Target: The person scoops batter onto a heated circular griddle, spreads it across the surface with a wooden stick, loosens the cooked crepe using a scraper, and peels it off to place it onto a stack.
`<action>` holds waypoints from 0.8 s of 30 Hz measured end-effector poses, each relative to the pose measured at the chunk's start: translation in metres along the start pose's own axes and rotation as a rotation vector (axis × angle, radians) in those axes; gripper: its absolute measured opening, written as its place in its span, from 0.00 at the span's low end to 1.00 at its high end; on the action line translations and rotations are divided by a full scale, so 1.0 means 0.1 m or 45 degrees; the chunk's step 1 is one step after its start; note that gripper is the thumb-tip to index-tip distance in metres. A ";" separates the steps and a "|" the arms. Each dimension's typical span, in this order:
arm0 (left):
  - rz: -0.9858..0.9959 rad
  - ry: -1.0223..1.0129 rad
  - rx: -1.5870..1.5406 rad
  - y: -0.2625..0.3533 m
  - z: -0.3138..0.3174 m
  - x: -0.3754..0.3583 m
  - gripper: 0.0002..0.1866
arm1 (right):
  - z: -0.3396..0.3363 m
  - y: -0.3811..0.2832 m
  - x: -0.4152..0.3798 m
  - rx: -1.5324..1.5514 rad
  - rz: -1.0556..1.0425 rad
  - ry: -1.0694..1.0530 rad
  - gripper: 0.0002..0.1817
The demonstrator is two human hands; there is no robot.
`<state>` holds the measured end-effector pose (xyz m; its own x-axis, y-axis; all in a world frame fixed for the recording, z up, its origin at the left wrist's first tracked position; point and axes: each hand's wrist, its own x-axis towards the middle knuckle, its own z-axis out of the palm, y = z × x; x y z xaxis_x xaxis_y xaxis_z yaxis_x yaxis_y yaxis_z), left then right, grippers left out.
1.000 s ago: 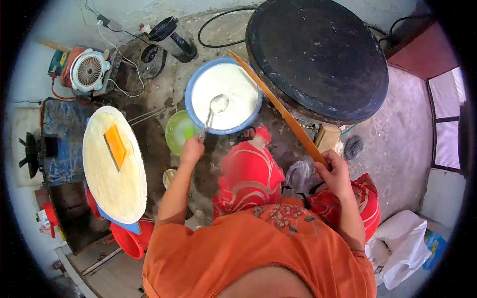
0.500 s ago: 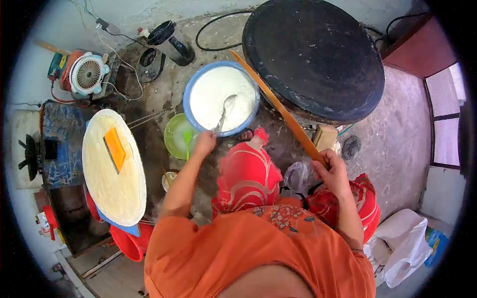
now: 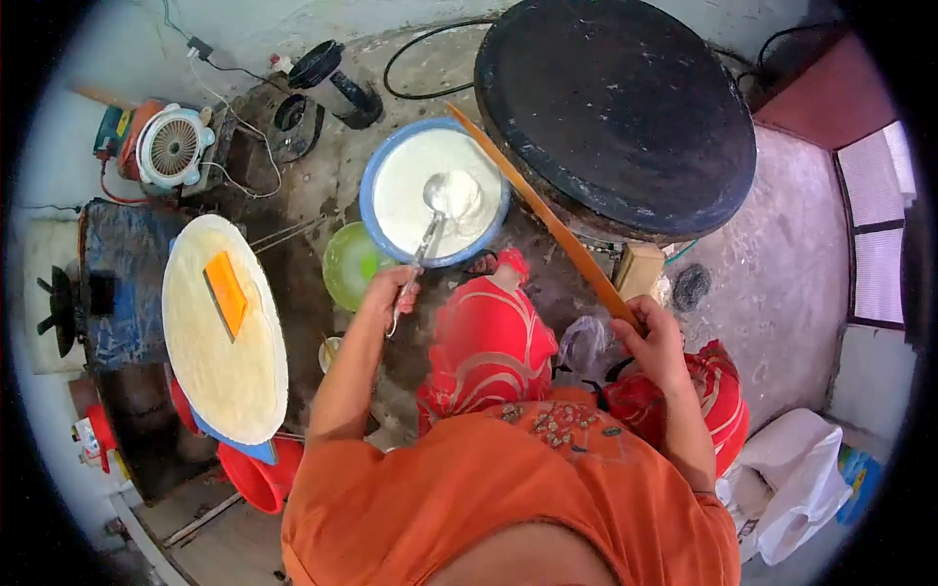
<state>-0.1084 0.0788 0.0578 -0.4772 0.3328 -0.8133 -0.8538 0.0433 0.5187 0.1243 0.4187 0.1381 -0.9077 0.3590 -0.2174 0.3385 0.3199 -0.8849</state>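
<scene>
My left hand [image 3: 393,291] is closed around the handle of a metal ladle [image 3: 427,239], whose round bowl is in the white batter [image 3: 405,186]. The batter fills a blue-rimmed basin [image 3: 367,195]. In my right hand [image 3: 653,342] is the near end of a long, flat wooden stick [image 3: 552,220]. Its pointed far end reaches up between the basin and a large round black griddle [image 3: 616,117]. Beside the basin sits a green bowl [image 3: 337,264] of cloudy liquid, with a light green utensil partly in view.
At left, a stack of pale flat round sheets [image 3: 220,381] carries an orange scraper [image 3: 227,293]. Below it stands a red bucket [image 3: 256,479]. A small blower [image 3: 171,146] and a dark cylinder [image 3: 342,88] are at the back left; white sacks [image 3: 791,469] lie at right.
My left hand has moved slightly down and left. The ladle's bowl has turned and now shows its round shape at the batter's surface. The stick has hardly moved.
</scene>
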 end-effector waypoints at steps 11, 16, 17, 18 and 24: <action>0.665 0.516 0.714 -0.05 0.01 -0.33 0.10 | -0.04 -0.18 -0.02 0.156 0.238 -0.056 0.09; 0.793 0.668 1.553 -0.42 -0.04 0.08 0.12 | -0.04 -0.18 -0.03 0.096 0.189 -0.057 0.09; 0.795 0.668 1.551 -0.39 -0.06 0.11 0.12 | -0.05 -0.19 -0.03 0.090 0.206 -0.053 0.09; 0.642 0.680 1.668 -0.34 -0.10 0.17 0.12 | -0.06 -0.20 -0.04 0.082 0.223 -0.051 0.09; 0.629 0.770 1.515 -0.14 -0.20 0.99 0.13 | -0.01 0.00 -0.05 -0.083 -0.021 -0.027 0.08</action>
<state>-0.1478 0.0921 -0.0350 -0.9426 0.1123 -0.3145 -0.0400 0.8971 0.4400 0.1291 0.4176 0.1397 -0.9180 0.3349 -0.2122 0.3382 0.3822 -0.8600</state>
